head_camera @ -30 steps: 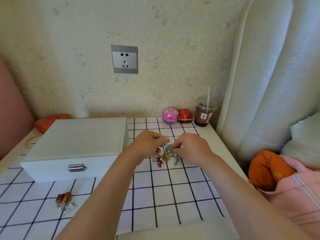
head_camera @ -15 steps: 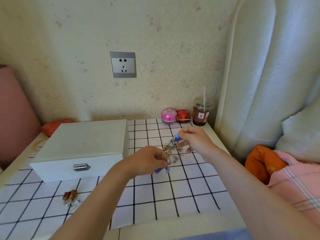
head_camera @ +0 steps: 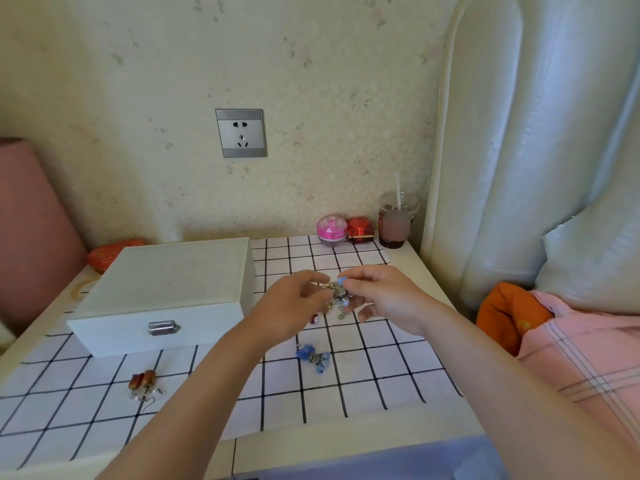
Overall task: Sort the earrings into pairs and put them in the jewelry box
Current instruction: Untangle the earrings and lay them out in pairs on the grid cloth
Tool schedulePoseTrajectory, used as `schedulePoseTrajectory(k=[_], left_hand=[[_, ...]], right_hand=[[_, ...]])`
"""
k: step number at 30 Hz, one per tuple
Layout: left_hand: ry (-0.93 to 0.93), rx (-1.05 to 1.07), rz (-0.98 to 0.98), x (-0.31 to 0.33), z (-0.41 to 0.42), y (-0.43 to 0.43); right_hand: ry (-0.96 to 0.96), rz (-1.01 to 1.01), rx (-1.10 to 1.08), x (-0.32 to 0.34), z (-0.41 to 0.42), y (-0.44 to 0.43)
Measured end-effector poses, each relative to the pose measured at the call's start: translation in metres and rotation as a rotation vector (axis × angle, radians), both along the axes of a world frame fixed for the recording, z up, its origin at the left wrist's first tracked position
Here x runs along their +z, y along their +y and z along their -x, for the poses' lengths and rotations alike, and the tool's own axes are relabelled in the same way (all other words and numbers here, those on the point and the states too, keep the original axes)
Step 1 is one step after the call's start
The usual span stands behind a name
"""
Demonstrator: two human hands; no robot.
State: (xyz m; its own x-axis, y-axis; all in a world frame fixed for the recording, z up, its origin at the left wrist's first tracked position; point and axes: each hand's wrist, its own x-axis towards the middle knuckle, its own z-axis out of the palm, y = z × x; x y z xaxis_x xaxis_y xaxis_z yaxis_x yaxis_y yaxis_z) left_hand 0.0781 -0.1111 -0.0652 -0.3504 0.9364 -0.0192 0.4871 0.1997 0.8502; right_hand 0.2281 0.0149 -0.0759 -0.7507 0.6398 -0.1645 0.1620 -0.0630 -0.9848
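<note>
A tangled cluster of earrings (head_camera: 337,295) hangs above the checked cloth, pinched between my left hand (head_camera: 294,308) and my right hand (head_camera: 379,297); a blue piece shows at its top by my right fingertips. Below the hands a blue earring (head_camera: 313,355) lies alone on the cloth. A pair of brown earrings (head_camera: 142,384) rests at the front left. The white jewelry box (head_camera: 166,292) stands shut at the left, its metal clasp facing me.
At the back right stand a pink round tin (head_camera: 331,229), a red box (head_camera: 360,230) and a plastic cup with a straw (head_camera: 396,221). A red pouch (head_camera: 110,252) lies behind the box. A padded headboard and pillow rise on the right.
The blue earring that my left hand held now lies on the cloth. My left hand has gone back up to the cluster held by my right hand.
</note>
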Motion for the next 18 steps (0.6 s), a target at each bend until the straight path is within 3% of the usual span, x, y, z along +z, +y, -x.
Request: schedulePoseTrajectory(k=[3, 13, 18], left_hand=[[-0.187, 0.004, 0.003, 0.001, -0.005, 0.002], [-0.150, 0.030, 0.186, -0.006, 0.013, -0.023], [0.057, -0.061, 0.285, -0.015, 0.019, -0.044]], right_hand=[[0.023, 0.004, 0.065, 0.002, 0.004, -0.004], [-0.123, -0.228, 0.052, -0.005, 0.005, -0.008], [-0.338, -0.648, 0.117, -0.020, 0.012, -0.015]])
